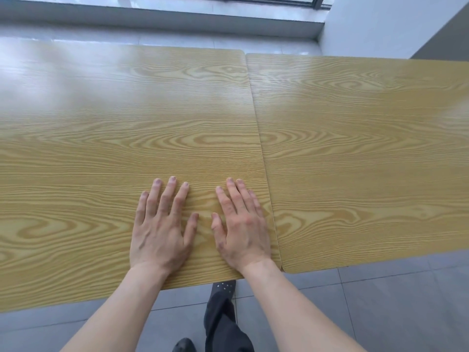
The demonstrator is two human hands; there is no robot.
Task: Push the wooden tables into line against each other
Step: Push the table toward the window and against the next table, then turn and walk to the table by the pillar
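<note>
Left table (101,148) under both flat hands (200,229).

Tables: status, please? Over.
Left hand and right hand flat, open, on left table. Right table butts it; edges slightly offset. Nothing on top.

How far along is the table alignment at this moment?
Done: the left table and right table meet side by side along a thin seam. In hand: left hand and right hand lie flat on the left table. Left: near edges are staggered, the left one sitting nearer.
</note>
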